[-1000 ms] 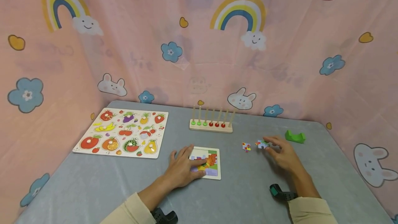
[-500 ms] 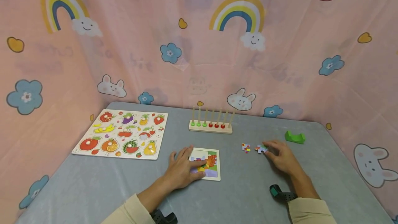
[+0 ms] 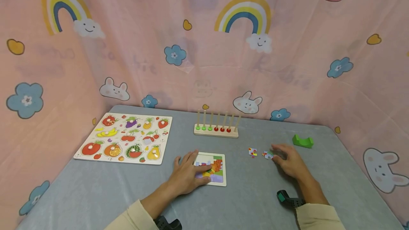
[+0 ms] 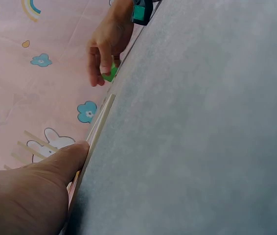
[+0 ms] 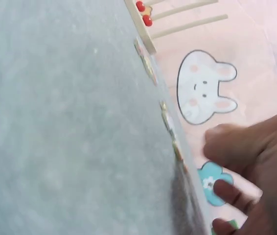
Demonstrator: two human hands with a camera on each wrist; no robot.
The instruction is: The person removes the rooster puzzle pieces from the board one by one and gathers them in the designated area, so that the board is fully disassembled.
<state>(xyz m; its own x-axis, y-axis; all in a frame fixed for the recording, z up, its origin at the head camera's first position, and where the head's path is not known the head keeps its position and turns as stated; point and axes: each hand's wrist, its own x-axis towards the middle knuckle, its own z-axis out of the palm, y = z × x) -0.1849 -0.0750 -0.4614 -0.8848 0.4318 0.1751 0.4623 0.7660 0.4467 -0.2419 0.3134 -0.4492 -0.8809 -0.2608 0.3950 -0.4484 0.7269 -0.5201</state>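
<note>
Pale-blue puzzle piece (image 3: 268,155), flat, just beside right hand (image 3: 290,160)

I see a left sleeve (image 3: 131,217) and a right sleeve (image 3: 320,217), both beige, creased. I also make out a black left band (image 3: 168,223) and black right band (image 3: 293,201), the latter bearing a green panel (image 3: 281,196).

head view looks forward-down — wrist views skim the table (image 3: 243,205).

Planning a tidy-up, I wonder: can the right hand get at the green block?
Probably yes: the green block lies just beyond the right hand, which looks empty, with nothing visible between them.
</note>
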